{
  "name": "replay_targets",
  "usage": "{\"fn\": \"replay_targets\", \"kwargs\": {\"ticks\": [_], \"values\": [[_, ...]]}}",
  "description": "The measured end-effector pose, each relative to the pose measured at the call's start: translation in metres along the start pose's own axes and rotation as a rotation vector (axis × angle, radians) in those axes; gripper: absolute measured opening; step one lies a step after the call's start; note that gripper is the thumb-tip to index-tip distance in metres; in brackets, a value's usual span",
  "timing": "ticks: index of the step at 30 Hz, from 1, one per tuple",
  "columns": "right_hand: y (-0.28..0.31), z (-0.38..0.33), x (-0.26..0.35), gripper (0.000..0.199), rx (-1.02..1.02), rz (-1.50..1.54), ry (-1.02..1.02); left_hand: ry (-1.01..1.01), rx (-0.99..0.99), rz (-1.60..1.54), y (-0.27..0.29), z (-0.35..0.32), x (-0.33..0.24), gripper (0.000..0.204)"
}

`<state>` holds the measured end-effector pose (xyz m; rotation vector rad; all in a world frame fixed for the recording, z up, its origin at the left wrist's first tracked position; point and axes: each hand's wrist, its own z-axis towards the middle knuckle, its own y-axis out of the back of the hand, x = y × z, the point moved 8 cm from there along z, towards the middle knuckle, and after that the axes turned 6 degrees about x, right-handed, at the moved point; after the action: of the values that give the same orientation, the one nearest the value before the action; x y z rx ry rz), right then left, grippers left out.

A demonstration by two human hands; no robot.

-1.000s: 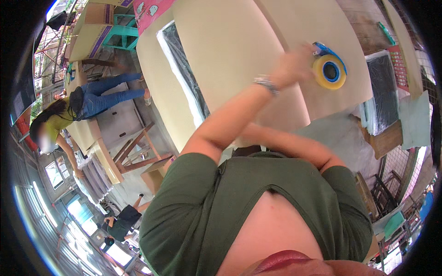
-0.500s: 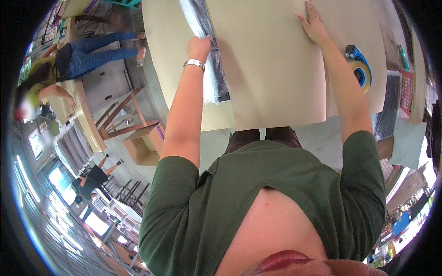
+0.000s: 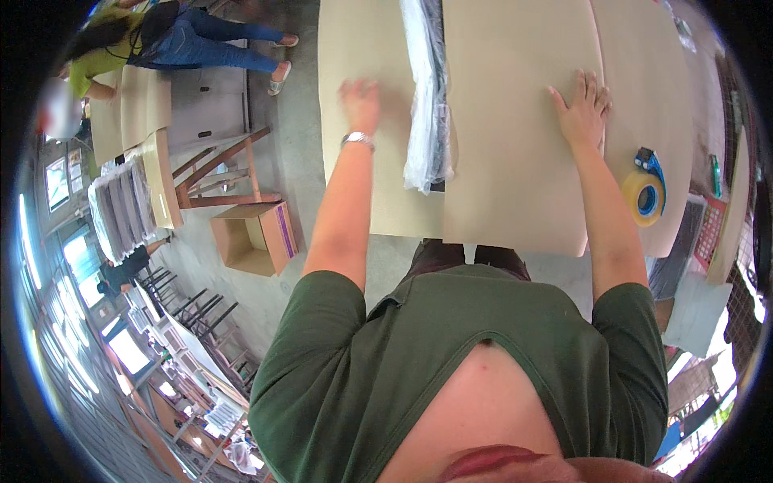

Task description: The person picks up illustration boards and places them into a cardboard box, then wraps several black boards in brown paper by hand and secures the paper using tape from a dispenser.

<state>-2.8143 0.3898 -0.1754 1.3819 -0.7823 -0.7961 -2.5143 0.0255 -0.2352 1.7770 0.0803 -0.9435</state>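
On smooth tan cardboard sheets, both flat hands beside crinkled plastic-wrapped bundle.

left hand: motion-blurred, fingers indistinct
plastic-wrapped bundle: far end cut off by top edge
cardboard sheet: covers the bundle's right side

The table is covered by large tan cardboard sheets, laid flat and overlapping, their near edge hanging toward the person. A long dark object wrapped in clear plastic lies lengthwise on the sheets, between the left grip and the right grip, nearer the left one. A yellow tape roll in a blue dispenser rests on the cardboard just right of and nearer than the right grip, which lies flat on the top sheet.
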Motion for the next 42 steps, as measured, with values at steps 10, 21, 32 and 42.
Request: {"fn": "replay_targets", "kwargs": {"ticks": [10,21,32,42], "values": [[-0.009,0.002,-0.008,0.080,0.067,-0.051,-0.034,0.370,-0.010,0.189,0.114,-0.055,0.091,0.037],[-0.006,0.003,-0.006,0.079,0.019,-0.004,-0.008,0.161,-0.188,0.951,0.143,-0.086,-0.035,0.021],[0.003,0.003,-0.004,0.083,-0.007,0.080,-0.048,-0.258,0.737,0.191,-0.126,-0.160,-0.271,0.026],[-0.029,0.043,-0.113,0.051,0.185,0.855,-0.167,-0.278,0.776,-0.630,-0.088,-0.034,-0.228,0.024]]}}
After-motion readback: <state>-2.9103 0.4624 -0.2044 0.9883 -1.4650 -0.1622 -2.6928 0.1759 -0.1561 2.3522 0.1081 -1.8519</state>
